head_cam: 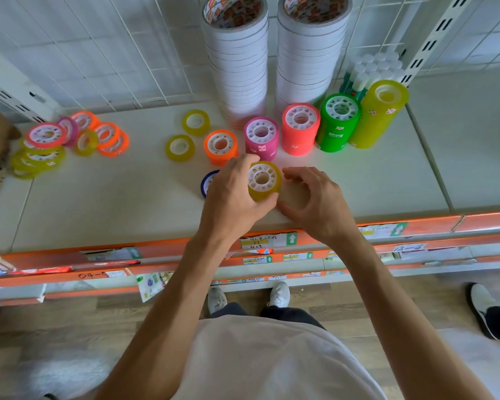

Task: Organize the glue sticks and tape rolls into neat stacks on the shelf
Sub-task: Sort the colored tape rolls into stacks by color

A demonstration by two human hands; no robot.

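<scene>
A short yellow tape stack was being steadied at the front of the shelf.

The left hand [231, 194] clasped the yellow stack [263, 181] on the shelf [98, 203]; the right hand [312, 203] hovered beside it, fingers loosely curled, apparently empty. An uneven squeeze could skew the rolls and topple them into the pink stack [261, 138] or off the front edge.

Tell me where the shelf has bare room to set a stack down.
Bare patches: front left of the shelf, between the loose tape pile and the blue roll; also right of the tall yellow stack. Crowded: the coloured stacks behind the hands.
</scene>
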